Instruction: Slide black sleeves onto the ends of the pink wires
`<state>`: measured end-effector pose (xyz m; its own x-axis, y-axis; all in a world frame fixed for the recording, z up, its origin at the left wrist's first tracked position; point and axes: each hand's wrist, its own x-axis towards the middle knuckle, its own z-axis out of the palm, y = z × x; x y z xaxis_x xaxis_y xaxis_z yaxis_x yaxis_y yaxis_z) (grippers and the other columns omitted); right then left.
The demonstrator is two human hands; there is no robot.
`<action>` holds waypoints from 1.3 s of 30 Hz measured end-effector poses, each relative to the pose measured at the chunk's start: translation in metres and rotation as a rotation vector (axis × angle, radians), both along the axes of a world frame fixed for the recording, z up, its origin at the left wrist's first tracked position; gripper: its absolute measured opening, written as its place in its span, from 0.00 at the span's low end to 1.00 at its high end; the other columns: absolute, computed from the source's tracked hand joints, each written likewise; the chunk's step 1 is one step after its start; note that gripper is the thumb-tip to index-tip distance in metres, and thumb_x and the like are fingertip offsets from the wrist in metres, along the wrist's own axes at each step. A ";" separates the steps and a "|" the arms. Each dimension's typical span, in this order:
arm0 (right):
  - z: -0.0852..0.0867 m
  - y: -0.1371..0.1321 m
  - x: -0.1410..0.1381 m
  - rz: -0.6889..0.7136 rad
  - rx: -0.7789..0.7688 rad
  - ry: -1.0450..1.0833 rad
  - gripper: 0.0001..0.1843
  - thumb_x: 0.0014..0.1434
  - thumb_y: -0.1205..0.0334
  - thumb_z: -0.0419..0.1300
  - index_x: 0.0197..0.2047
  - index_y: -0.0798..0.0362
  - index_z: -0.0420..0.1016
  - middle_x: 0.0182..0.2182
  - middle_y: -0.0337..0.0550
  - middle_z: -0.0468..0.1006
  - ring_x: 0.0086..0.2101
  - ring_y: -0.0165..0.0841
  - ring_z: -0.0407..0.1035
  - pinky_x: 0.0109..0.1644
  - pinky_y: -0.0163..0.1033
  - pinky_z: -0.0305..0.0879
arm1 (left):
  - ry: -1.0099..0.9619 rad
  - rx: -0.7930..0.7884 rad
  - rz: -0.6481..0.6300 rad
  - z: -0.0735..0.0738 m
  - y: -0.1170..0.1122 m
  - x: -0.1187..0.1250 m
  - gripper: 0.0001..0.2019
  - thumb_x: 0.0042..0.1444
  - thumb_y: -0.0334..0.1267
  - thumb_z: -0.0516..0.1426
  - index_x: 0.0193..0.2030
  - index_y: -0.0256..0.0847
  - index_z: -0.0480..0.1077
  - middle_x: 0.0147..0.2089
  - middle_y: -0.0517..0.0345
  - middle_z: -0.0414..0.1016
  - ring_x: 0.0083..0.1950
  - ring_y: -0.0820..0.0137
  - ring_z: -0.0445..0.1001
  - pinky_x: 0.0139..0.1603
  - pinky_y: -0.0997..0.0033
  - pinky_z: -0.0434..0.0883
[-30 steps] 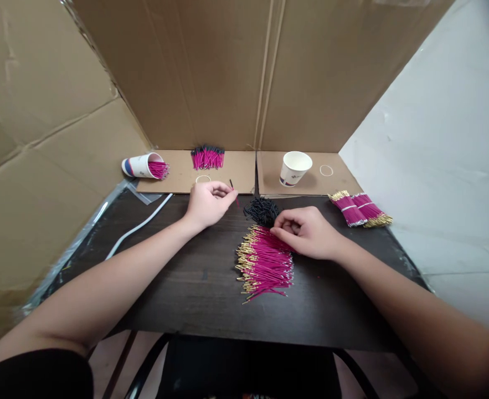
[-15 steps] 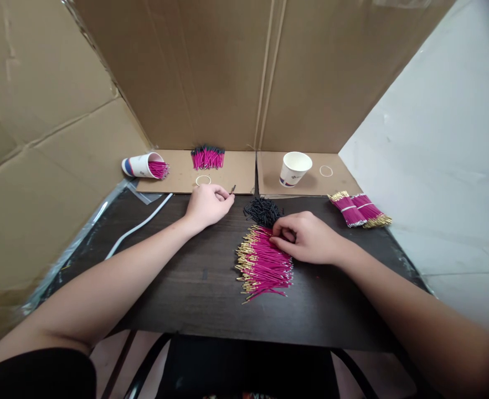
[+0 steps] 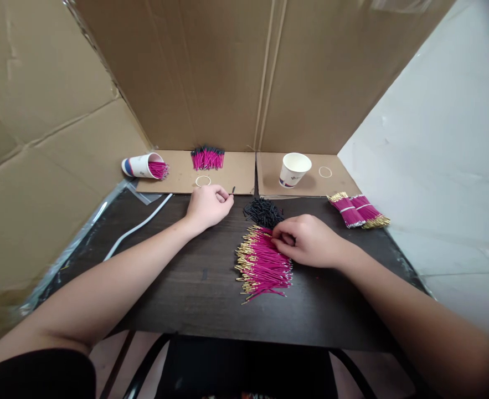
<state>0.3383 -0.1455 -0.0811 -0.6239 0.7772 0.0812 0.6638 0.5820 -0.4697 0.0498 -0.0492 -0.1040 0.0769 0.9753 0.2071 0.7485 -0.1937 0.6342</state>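
Note:
A loose pile of pink wires with gold tips [image 3: 263, 263] lies mid-table on the dark table [image 3: 186, 288]. Just behind it sits a heap of short black sleeves [image 3: 263, 210]. My right hand [image 3: 306, 241] rests on the pile's upper right edge, fingers curled and pinched on the pink wires. My left hand [image 3: 209, 205] lies on the table to the left, fingers closed, pinching a small dark-ended piece [image 3: 232, 190] that sticks out past its fingertips.
Cardboard walls stand behind and to the left. On the cardboard flap: a tipped paper cup with pink wires [image 3: 144, 165], a pink bunch with black ends [image 3: 207, 158], an upright paper cup [image 3: 294, 169], two rubber bands [image 3: 203, 180]. Two tied bundles [image 3: 358, 210] lie at right.
My left hand turned the small piece it pinches, so its pink part no longer shows. My right hand slid slightly toward me and closed tighter on the pink wires.

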 end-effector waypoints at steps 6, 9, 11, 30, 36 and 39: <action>0.001 -0.002 -0.001 0.012 0.034 -0.023 0.09 0.70 0.63 0.62 0.42 0.54 0.84 0.29 0.41 0.79 0.28 0.32 0.69 0.38 0.41 0.60 | -0.035 0.033 -0.022 -0.004 0.002 -0.002 0.09 0.60 0.40 0.68 0.30 0.43 0.79 0.29 0.55 0.84 0.30 0.63 0.82 0.45 0.59 0.79; 0.003 -0.002 -0.002 0.004 0.025 -0.026 0.09 0.69 0.62 0.62 0.42 0.53 0.85 0.29 0.41 0.80 0.29 0.33 0.70 0.39 0.41 0.61 | -0.054 0.053 -0.040 -0.007 0.003 -0.003 0.10 0.60 0.41 0.68 0.29 0.43 0.78 0.28 0.54 0.84 0.32 0.62 0.83 0.43 0.60 0.78; 0.003 -0.002 -0.002 -0.009 0.016 -0.032 0.08 0.68 0.62 0.63 0.42 0.52 0.86 0.29 0.40 0.81 0.29 0.33 0.70 0.39 0.41 0.61 | -0.056 0.063 -0.042 -0.007 0.003 -0.003 0.09 0.60 0.40 0.68 0.29 0.43 0.78 0.28 0.55 0.83 0.32 0.62 0.82 0.42 0.61 0.78; 0.000 -0.003 -0.004 -0.030 0.035 -0.066 0.07 0.65 0.65 0.63 0.39 0.53 0.84 0.28 0.40 0.80 0.27 0.32 0.68 0.38 0.40 0.59 | 0.077 0.344 -0.579 -0.003 -0.012 -0.003 0.06 0.63 0.38 0.64 0.41 0.42 0.84 0.38 0.54 0.78 0.37 0.65 0.75 0.42 0.63 0.72; 0.006 -0.003 -0.002 -0.043 0.021 -0.099 0.07 0.67 0.63 0.65 0.42 0.51 0.87 0.31 0.41 0.83 0.29 0.33 0.72 0.38 0.40 0.60 | 0.121 0.346 -0.625 -0.005 -0.011 -0.004 0.08 0.66 0.41 0.64 0.43 0.44 0.87 0.43 0.51 0.80 0.44 0.61 0.79 0.46 0.60 0.76; 0.005 -0.003 -0.002 -0.046 0.019 -0.104 0.07 0.68 0.62 0.65 0.42 0.51 0.87 0.31 0.41 0.84 0.30 0.34 0.72 0.38 0.40 0.60 | 0.112 0.346 -0.622 -0.006 -0.010 -0.004 0.08 0.66 0.41 0.65 0.44 0.44 0.87 0.43 0.51 0.80 0.44 0.61 0.79 0.47 0.60 0.76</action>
